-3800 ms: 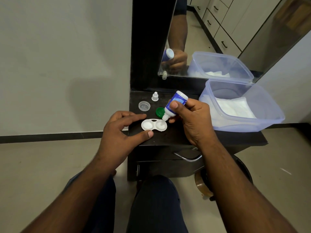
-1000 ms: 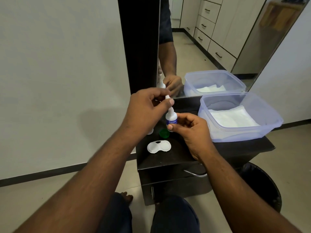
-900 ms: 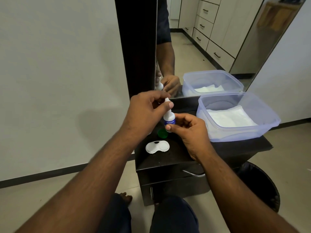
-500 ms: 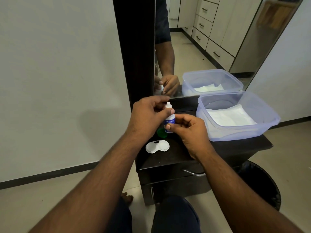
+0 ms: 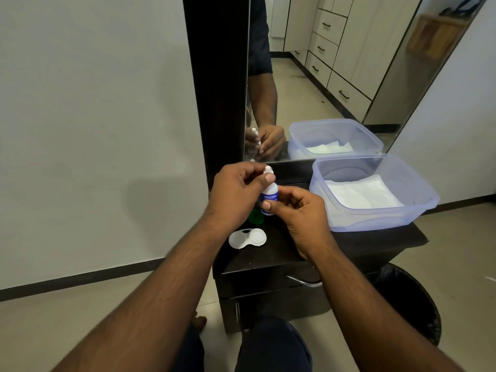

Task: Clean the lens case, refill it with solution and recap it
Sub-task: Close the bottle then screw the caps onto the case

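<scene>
The small white solution bottle (image 5: 269, 194) with a blue label stands upright above the dark dresser top (image 5: 281, 251). My right hand (image 5: 298, 210) grips its body from the right. My left hand (image 5: 239, 191) pinches the white cap (image 5: 268, 170) on the bottle's tip between thumb and fingers. The white two-well lens case (image 5: 247, 238) lies uncapped on the dresser below my hands. A green case cap (image 5: 256, 216) lies just behind it, partly hidden by my left hand. The clear case cap is hidden.
A clear plastic tub (image 5: 418, 208) with white tissues (image 5: 359, 194) inside fills the right side of the dresser. A mirror (image 5: 322, 76) stands behind. A black bin (image 5: 413, 304) sits on the floor at the right, a drawer handle (image 5: 303, 281) below the top.
Earlier my right hand held the bottle tipped over the case with my left steadying it. The bottle is upright now, and my left hand has brought the cap onto its tip.
</scene>
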Demonstrator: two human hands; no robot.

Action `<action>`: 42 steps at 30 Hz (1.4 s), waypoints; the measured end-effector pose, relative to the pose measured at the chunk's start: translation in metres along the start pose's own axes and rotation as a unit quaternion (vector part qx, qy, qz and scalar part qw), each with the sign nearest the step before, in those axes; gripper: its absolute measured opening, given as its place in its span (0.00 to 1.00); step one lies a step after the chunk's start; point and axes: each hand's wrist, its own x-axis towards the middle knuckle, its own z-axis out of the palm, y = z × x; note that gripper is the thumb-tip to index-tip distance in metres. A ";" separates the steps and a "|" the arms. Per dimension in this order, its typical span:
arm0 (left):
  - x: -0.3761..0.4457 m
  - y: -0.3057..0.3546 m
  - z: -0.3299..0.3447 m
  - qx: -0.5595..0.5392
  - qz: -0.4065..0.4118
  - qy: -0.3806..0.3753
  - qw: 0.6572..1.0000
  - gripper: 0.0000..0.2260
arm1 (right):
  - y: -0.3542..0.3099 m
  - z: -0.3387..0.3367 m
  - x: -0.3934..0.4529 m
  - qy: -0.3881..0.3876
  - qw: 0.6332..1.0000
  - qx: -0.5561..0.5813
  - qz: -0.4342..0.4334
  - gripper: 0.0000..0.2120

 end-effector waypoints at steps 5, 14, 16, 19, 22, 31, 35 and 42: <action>-0.001 0.005 0.006 0.053 -0.001 0.038 0.998 0.07 | -0.001 0.000 -0.001 0.003 1.000 -0.014 -0.012 0.16; -0.003 0.002 0.010 -0.028 -0.028 0.029 0.999 0.09 | -0.004 0.001 -0.002 0.024 0.998 0.049 -0.014 0.16; -0.003 0.000 0.006 -0.047 -0.031 0.047 0.997 0.06 | -0.004 0.001 -0.002 0.021 0.998 0.050 -0.016 0.17; -0.005 0.002 0.006 -0.052 -0.022 0.056 0.997 0.04 | -0.005 0.001 -0.003 0.010 0.999 0.036 -0.017 0.16; -0.006 0.004 0.009 -0.028 -0.012 0.062 0.998 0.09 | -0.005 0.001 -0.003 0.002 1.000 0.006 -0.018 0.15; -0.003 0.006 0.006 -0.097 -0.042 0.045 0.993 0.12 | 0.001 0.000 0.000 0.008 1.000 0.023 -0.012 0.17; -0.004 0.010 0.011 0.025 -0.006 0.077 0.997 0.14 | -0.002 -0.001 -0.001 -0.001 1.000 0.006 -0.015 0.15; -0.002 0.006 0.014 0.027 -0.024 0.048 0.998 0.02 | -0.001 -0.001 -0.001 0.005 1.000 0.019 -0.010 0.16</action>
